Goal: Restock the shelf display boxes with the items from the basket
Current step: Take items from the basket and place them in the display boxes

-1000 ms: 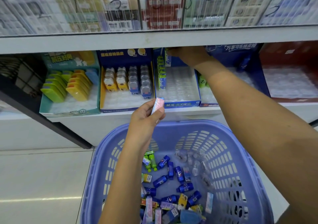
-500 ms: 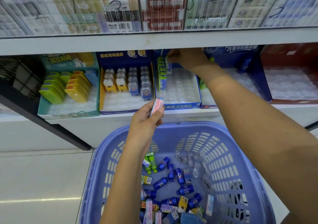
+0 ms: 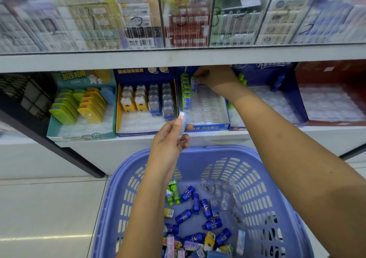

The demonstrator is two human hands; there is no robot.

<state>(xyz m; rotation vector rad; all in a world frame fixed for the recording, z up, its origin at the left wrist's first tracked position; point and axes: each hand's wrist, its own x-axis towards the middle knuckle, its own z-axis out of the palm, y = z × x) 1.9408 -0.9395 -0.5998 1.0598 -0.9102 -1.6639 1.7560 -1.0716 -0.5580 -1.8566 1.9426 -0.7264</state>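
Note:
A purple plastic basket (image 3: 263, 178) sits low in front of the shelf, holding several small blue, green, yellow and pink items (image 3: 206, 208). My left hand (image 3: 170, 140) is raised above the basket, pinching a small pink and blue packet (image 3: 183, 120). My right hand (image 3: 213, 77) reaches into the back of a blue display box (image 3: 208, 128), fingers pinched on a small blue item (image 3: 194, 86) beside a column of green ones (image 3: 185, 91).
Left of that box stand a blue and yellow box with bear-shaped items (image 3: 146, 101) and a teal box with green and yellow cases (image 3: 79, 107). Further right are a blue box (image 3: 277, 103) and a red box (image 3: 332, 107). A shelf edge (image 3: 178, 57) overhangs them.
My right hand shifted slightly left and down at the back of the blue box. My left hand turned the pink packet more upright in front of the shelf.

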